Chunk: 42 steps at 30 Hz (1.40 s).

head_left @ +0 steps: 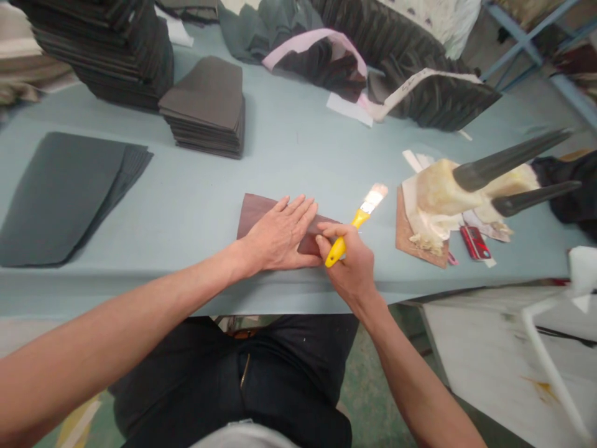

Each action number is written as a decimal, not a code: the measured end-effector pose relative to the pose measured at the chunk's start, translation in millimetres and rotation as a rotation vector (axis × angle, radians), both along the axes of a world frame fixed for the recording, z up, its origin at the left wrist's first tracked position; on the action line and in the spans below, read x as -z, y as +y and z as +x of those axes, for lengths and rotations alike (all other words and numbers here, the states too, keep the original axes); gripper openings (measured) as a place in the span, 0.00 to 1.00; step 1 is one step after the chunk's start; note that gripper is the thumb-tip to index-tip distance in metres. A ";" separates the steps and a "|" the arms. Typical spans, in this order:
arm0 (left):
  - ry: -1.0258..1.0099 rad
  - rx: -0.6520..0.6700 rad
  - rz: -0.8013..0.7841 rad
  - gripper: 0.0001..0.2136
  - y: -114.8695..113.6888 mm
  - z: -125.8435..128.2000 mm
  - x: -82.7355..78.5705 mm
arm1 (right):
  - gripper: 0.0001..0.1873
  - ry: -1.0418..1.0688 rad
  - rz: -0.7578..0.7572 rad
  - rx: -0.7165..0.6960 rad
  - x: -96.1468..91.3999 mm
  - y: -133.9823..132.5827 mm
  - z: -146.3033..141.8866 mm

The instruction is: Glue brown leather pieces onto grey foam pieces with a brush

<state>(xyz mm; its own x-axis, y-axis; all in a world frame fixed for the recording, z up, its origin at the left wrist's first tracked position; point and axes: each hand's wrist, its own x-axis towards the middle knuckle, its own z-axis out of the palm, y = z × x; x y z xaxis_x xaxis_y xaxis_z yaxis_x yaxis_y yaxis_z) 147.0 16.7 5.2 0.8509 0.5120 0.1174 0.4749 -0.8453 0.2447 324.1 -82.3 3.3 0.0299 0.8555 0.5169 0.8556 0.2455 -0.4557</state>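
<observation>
My left hand [280, 233] lies flat, fingers stretched out, on a brown leather-like piece [254, 211] near the front edge of the pale blue table [196, 186]. My right hand [349, 261] is closed round the yellow handle of a paintbrush [361, 218]; its pale bristles point up and to the right, just off the piece's right end. The thumb of that hand touches the brown piece's right edge.
A glue-crusted pot [443, 193] with two dark handles sticking out stands on brown card at the right, a small red object [474, 241] beside it. Dark cut pieces lie flat at left [65, 193], stacked at centre back [208, 106] and far left [107, 50]. Bundled dark fabric [420, 68] fills the back.
</observation>
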 end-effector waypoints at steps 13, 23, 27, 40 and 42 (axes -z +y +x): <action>0.002 0.000 -0.010 0.61 -0.9 0.8 -4.1 | 0.05 0.053 -0.128 -0.170 23.1 16.5 10.3; 0.081 0.051 0.013 0.51 0.0 -1.2 -7.7 | 0.06 0.085 -0.134 -0.135 38.7 17.1 9.9; 0.110 0.062 0.050 0.46 2.0 -3.3 -6.7 | 0.07 0.058 -0.113 -0.119 41.7 16.8 8.3; 0.069 0.081 0.215 0.39 13.3 -13.2 7.5 | 0.08 -0.017 0.064 -0.062 38.8 1.2 22.7; 0.059 0.090 0.254 0.37 16.2 -15.5 11.2 | 0.08 -0.023 0.107 -0.056 38.1 -5.9 24.3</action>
<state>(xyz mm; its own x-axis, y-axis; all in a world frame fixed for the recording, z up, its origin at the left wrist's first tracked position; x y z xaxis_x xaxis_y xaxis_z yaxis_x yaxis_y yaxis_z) 131.5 32.9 -5.9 0.9006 0.3948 0.1817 0.4026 -0.9154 -0.0063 348.4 -88.2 -34.8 -0.0290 0.7953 0.6056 0.8492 0.3391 -0.4047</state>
